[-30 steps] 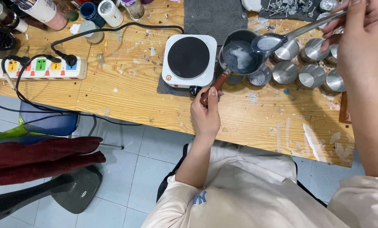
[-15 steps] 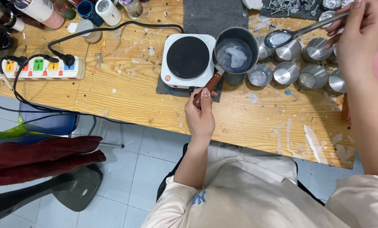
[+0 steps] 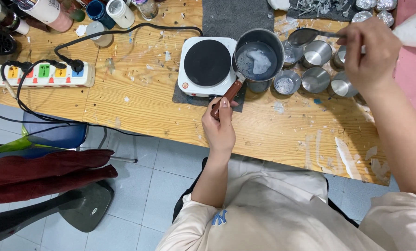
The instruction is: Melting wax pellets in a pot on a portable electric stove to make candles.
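Note:
My left hand (image 3: 220, 126) grips the brown wooden handle of a small metal saucepan (image 3: 259, 60), held beside the white hot plate (image 3: 207, 66). White clumps float in the clear liquid inside the pan. My right hand (image 3: 368, 55) holds a long metal spoon (image 3: 305, 36) by its handle. The spoon's bowl is tilted over the silver metal cups (image 3: 316, 79), near the back row just right of the pan. One cup (image 3: 286, 85) has white bits inside.
The wooden table (image 3: 147, 104) is spattered with white marks. A power strip (image 3: 43, 75) with a black cable lies at the left, jars and bottles (image 3: 110, 13) at the back left. A grey mat (image 3: 233, 16) lies behind the hot plate. A chair with a dark red cloth (image 3: 45, 174) stands below.
The spoon left the pan and moved right over the cups, its white load no longer visible. My right hand came lower and left. The pan shifted slightly left toward the hot plate.

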